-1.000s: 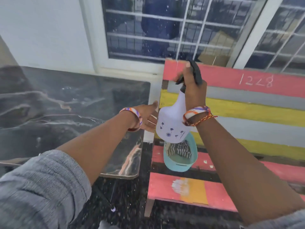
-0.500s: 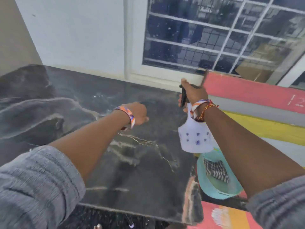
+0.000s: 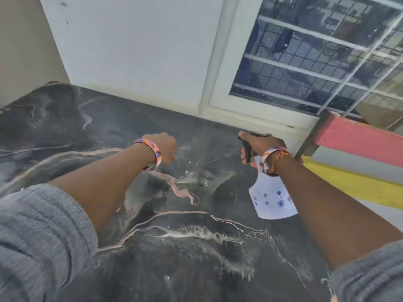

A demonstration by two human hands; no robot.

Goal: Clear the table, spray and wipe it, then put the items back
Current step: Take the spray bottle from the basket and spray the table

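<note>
White wall [image 3: 135, 51] is filling the far side of the scene, and a barred window [image 3: 316, 62] is sitting to its right; below them we are looking down on a dark marble table [image 3: 152, 247] veined in white and pink. Small bright droplets are showing on the stone between our two hands.

We are holding our right hand [image 3: 259, 144] above the right part of the table, with its fingers wrapped round the black trigger head of a spray bottle [image 3: 272, 199]. The bottle's white body, printed with small purple flowers, is hanging below our wrist and tilting toward the near right, clear of the tabletop as far as we can judge. The nozzle is pointing left, across the table. A patterned bangle and a red and yellow thread are circling this wrist.

We are keeping our left hand [image 3: 165, 147] out over the middle of the table, fingers curled into a loose fist. Nothing is showing in it, though the palm is turned away from us, so we cannot fully tell. A matching orange and purple bangle is sitting on this wrist, and grey sleeves are bunching at both our elbows in the near corners.

Just beyond the table's right edge, a painted wooden bench [image 3: 357, 140] is showing its pink, grey and yellow slats
</note>
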